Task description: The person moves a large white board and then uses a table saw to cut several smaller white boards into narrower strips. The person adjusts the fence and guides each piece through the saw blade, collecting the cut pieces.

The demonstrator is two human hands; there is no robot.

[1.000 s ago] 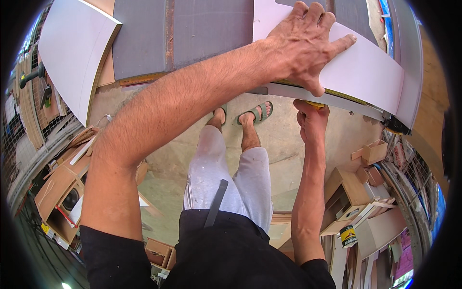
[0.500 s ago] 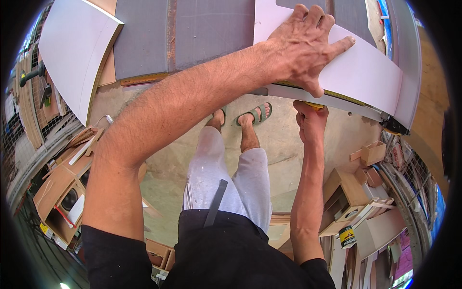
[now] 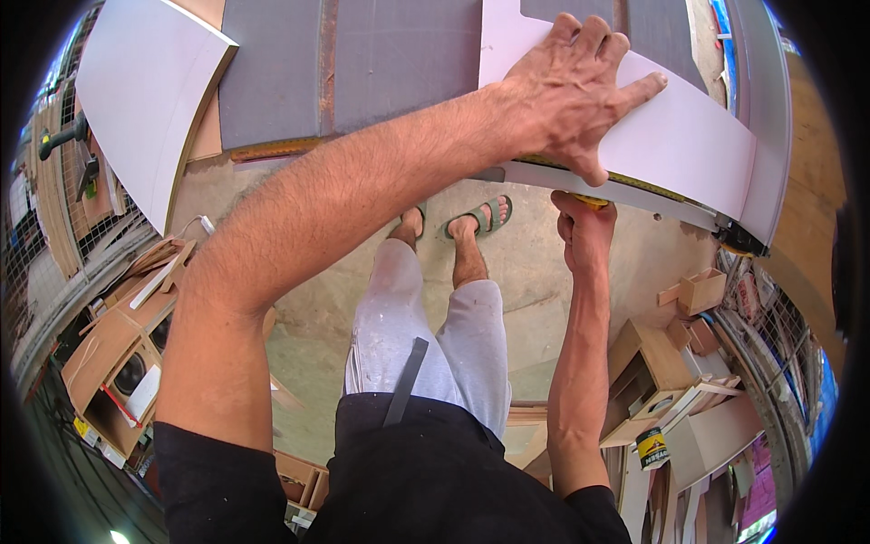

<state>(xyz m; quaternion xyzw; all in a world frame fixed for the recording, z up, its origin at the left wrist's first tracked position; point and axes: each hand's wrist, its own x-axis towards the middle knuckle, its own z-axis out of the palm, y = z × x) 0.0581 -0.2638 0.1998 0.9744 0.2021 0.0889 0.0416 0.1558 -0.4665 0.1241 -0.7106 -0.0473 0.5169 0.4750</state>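
My left hand (image 3: 571, 95) lies with fingers spread on a white panel (image 3: 684, 131), pressing against its top face. The panel has a notched far edge and rests on a grey metal machine table (image 3: 399, 68). Just under the table's front rail (image 3: 666, 207), my right hand (image 3: 587, 231) is closed around a small yellow thing (image 3: 592, 201). Only its top shows between the fingers, so its kind cannot be made out. A yellow measuring scale (image 3: 648, 186) runs along the rail beside the panel's near edge. To the panel's right stands a long grey fence (image 3: 770, 136).
Another white panel (image 3: 149, 95) with a curved edge lies at the left. Wooden boxes and offcuts (image 3: 113, 358) pile up at lower left. More wooden boxes (image 3: 643, 367) and a can (image 3: 652, 448) stand at right. My sandalled feet (image 3: 480, 218) are on the concrete floor below.
Both hands keep their places, the left on the panel and the right at the yellow thing. The whole view has shifted very slightly.
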